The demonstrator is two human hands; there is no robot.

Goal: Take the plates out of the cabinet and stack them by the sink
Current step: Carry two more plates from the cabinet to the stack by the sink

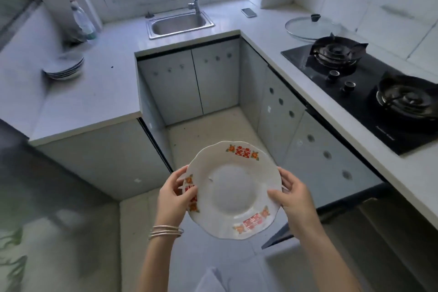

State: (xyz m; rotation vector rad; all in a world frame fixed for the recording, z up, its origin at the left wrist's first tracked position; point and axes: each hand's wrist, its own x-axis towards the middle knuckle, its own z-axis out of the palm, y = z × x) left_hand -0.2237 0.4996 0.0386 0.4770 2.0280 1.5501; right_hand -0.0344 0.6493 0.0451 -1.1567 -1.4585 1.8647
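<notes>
Grips plate with both hands, left hand curled round left rim and right hand round right rim, thumbs on its face, slightly tilted in mid-air above floor between cabinets, well apart from stack on left counter near sink

A: The plate?
B: White, with red character motifs and orange flowers round its rim.
A: The stack?
B: White, dark-edged. Hob black, bangles silver, countertop pale grey.
</notes>
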